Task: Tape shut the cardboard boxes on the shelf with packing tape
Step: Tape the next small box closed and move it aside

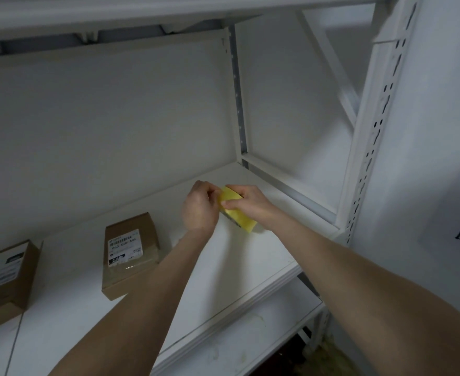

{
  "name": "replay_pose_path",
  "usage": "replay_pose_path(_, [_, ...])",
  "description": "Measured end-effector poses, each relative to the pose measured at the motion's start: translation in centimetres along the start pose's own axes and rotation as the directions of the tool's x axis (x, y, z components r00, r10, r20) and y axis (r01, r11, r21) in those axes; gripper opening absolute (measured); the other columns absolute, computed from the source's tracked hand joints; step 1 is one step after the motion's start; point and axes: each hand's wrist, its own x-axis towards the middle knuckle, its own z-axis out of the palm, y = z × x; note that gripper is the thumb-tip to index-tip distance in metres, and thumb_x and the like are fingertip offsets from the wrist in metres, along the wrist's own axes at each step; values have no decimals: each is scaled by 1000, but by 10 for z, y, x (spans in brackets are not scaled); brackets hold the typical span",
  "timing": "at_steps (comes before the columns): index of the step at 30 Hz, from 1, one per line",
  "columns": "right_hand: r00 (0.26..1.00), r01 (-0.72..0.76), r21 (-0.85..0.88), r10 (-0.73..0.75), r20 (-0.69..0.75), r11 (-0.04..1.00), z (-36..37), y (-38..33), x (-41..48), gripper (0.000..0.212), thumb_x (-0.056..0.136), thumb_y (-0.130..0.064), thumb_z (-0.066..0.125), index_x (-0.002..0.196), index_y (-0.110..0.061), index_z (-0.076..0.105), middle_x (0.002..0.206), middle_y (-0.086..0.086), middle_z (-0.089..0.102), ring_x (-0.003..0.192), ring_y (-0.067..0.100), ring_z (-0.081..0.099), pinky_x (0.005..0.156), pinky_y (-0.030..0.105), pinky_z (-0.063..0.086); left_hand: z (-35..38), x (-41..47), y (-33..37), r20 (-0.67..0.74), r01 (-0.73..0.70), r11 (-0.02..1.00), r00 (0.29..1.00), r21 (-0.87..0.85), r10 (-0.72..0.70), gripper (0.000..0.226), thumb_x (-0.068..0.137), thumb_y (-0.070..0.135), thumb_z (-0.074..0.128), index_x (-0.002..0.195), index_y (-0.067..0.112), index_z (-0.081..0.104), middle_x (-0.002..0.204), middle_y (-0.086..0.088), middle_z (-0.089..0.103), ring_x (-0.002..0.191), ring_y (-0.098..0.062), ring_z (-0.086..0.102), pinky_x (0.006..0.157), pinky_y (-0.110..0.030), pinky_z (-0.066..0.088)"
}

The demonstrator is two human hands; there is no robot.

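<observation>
A yellow roll of packing tape is held above the white shelf board, right of centre. My right hand grips the roll from the right, thumb across its face. My left hand has curled fingers pinching at the roll's upper left edge, where the tape end seems to be. A small cardboard box with a white shipping label lies on the shelf to the left of my hands. A second labelled cardboard box sits at the far left edge.
White metal rack: perforated upright on the right, a diagonal brace behind it, a rear post, another shelf overhead and a lower shelf below. A white wall backs the shelf.
</observation>
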Motion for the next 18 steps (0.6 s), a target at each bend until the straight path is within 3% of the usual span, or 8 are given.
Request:
replay_pose_path(4, [999,-36,30,36,-1,999,2,-4,0,20,83,-10,69,102,-4,71,86,7,66,80,17,61,73,28,45,-2,-1,2,-13,-10,999,1000,53,11,10,87,4,53,85,4,63,94,-12,64,82,-31,59,66,-39,48])
replay_pose_path(6, [997,-67,1,67,-23,998,3,-3,4,11,84,-14,69,92,-8,70,86,8,66,81,20,63,72,28,45,-3,-4,5,-11,-61,993,998,98,62,10,87,4,53,84,4,62,94,-11,63,82,-31,58,64,-38,45])
replay_pose_path(8, [991,-87,-118,73,-115,989,-1,3,10,10,83,-26,70,80,-18,64,86,6,64,88,25,64,74,32,45,-2,-7,7,15,-174,974,985,144,174,9,88,5,54,83,4,62,92,-12,62,81,-31,58,62,-37,42])
replay_pose_path(9, [990,-94,-211,69,-124,973,-3,6,12,12,82,-32,70,84,-22,63,91,3,63,94,24,62,78,32,45,-1,-8,6,29,-179,977,984,117,176,9,89,5,55,83,3,62,92,-12,62,80,-30,59,63,-37,44])
replay_pose_path(12, [995,-89,-360,68,-69,929,-14,14,9,52,84,-34,71,132,-20,57,128,1,59,122,18,52,100,31,41,1,0,2,161,74,992,985,-106,-57,11,92,10,55,83,10,61,89,-6,65,82,-25,62,71,-35,53])
replay_pose_path(13, [995,-87,-372,67,-69,924,-15,15,6,59,84,-35,71,138,-20,53,135,0,56,127,18,50,104,32,40,2,2,2,216,174,970,967,-168,-136,11,92,10,54,82,10,60,86,-6,65,79,-22,63,67,-32,56])
replay_pose_path(15, [995,-80,-384,53,-82,920,-14,17,2,61,84,-36,71,140,-23,51,139,0,55,130,19,49,106,35,40,3,4,2,289,282,931,934,-233,-211,12,93,6,51,83,7,57,76,-5,62,69,-16,61,51,-22,53])
replay_pose_path(18, [996,-61,-465,25,-83,883,-9,18,1,53,86,-36,69,135,-25,55,134,1,59,124,22,52,100,35,43,5,3,-1,314,325,918,917,-228,-246,15,92,1,48,81,6,57,67,-3,58,61,-13,56,43,-17,47])
